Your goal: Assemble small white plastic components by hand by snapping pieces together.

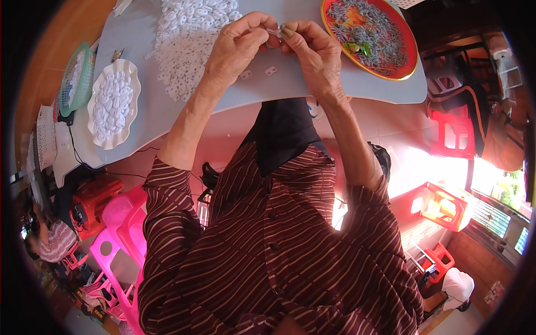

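**Ana:** Above the near edge of the worktop (167, 106), both hands meet. See what they're on?

**Ben:** A tiny white plastic piece (277, 32), pinched between them. The left hand (237, 47) has thumb and forefinger closed on one end, and the right hand (312, 50) has its fingertips (286, 30) clenched on the other. Whether it's one piece or two being pressed together, I can't tell; it's too small.

**Ana:** Where does that sit relative to the worktop?

**Ben:** Lifted just off it, near the worktop's middle. The heap of white plastic rings (187, 33) spreads to the left of the hands, and two loose white pieces (271, 71) lie directly under them.

**Ana:** And further along the worktop?

**Ben:** On its right end, a red tray with a yellow rim (410, 47) holds a pile of small grey parts (371, 33). On its left end, a white scalloped dish (131, 72) is filled with white pieces, with a green basket (84, 61) beside it at the edge.

**Ana:** So which step would you call this?

**Ben:** I'd judge it the joining or fitting step, mid-press. The next move seems to call for a steady squeeze with the ends kept aligned, as such a small part could slip from the fingertips.
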The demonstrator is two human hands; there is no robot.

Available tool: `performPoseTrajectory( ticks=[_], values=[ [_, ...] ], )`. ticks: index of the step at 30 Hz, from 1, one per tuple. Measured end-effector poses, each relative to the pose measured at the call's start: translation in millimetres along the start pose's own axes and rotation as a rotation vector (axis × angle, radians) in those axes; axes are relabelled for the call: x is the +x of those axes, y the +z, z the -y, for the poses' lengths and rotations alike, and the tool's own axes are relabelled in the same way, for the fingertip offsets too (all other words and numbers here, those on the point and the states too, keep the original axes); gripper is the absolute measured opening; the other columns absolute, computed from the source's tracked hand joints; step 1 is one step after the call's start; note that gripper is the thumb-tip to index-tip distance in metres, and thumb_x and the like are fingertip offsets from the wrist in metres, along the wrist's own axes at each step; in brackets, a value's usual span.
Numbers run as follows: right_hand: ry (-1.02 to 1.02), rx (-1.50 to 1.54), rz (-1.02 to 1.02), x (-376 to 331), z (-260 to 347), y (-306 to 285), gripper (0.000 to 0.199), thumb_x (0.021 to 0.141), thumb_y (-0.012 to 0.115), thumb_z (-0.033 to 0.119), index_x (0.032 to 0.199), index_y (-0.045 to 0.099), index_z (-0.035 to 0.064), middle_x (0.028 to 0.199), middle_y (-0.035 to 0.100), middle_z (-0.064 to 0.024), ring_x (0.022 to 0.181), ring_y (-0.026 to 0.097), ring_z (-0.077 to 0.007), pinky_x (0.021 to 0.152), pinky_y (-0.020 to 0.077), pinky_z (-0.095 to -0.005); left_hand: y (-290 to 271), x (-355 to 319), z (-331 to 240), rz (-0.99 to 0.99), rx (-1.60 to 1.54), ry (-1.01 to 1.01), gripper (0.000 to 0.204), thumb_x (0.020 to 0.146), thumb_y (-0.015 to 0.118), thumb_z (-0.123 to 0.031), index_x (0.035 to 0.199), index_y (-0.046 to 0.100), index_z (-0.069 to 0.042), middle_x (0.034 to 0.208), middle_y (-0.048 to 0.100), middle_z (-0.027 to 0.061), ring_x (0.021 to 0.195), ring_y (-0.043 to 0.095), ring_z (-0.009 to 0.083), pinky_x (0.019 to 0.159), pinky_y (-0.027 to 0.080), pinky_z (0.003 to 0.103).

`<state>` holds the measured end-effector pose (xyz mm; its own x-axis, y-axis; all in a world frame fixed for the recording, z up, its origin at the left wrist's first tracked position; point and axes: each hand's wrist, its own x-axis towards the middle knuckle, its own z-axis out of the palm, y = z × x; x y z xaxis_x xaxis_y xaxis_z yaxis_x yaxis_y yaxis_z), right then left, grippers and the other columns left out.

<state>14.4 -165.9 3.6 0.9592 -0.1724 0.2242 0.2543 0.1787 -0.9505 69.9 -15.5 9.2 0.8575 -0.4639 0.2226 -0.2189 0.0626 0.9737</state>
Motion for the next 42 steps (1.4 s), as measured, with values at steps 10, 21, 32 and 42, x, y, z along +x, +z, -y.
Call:
performPoseTrajectory(
  ticks=[10,21,32,42],
  values=[
    [-0.034,0.040,0.050,0.9,-2.9,-2.1,0.013,0.088,0.060,0.010,0.093,0.061,-0.0019,0.079,0.061,-0.0003,0.067,0.052,-0.0060,0.064,0.0452,-0.0204,2.2,0.6,6.3,-0.013,-0.054,0.052,0.018,0.090,0.052,-0.016,0.097,0.060,-0.002,0.079,0.061,0.0007,0.074,0.056,0.0082,0.067,0.047,0.024],
    [-0.057,0.032,-0.025,-1.0,-1.1,1.5,0.014,0.085,0.063,0.006,0.096,0.060,-0.0015,0.080,0.062,-0.0011,0.068,0.053,-0.0056,0.063,0.0452,-0.0196,-7.1,0.8,-17.7,-0.008,-0.219,-0.260,0.023,0.089,0.055,-0.020,0.100,0.060,0.000,0.078,0.061,0.0044,0.072,0.055,0.0100,0.067,0.042,0.024],
    [-0.084,-0.004,0.000,-1.9,0.1,1.4,0.020,0.084,0.063,0.002,0.102,0.057,-0.0013,0.082,0.063,-0.0026,0.076,0.058,-0.0073,0.069,0.0481,-0.0210,-1.2,2.0,-25.8,0.056,-0.146,-0.227,0.021,0.089,0.055,-0.022,0.094,0.061,-0.003,0.069,0.054,0.0009,0.067,0.050,0.0090,0.065,0.039,0.022],
    [-0.072,-0.006,0.007,-3.3,2.8,2.0,0.024,0.083,0.063,0.002,0.105,0.056,-0.0009,0.082,0.061,-0.0023,0.078,0.058,-0.0071,0.071,0.0484,-0.0205,-10.7,9.5,-21.6,0.119,0.126,-0.159,0.025,0.088,0.054,-0.028,0.078,0.060,-0.006,0.064,0.055,-0.0005,0.058,0.045,0.0060,0.055,0.036,0.022]
  ],
)
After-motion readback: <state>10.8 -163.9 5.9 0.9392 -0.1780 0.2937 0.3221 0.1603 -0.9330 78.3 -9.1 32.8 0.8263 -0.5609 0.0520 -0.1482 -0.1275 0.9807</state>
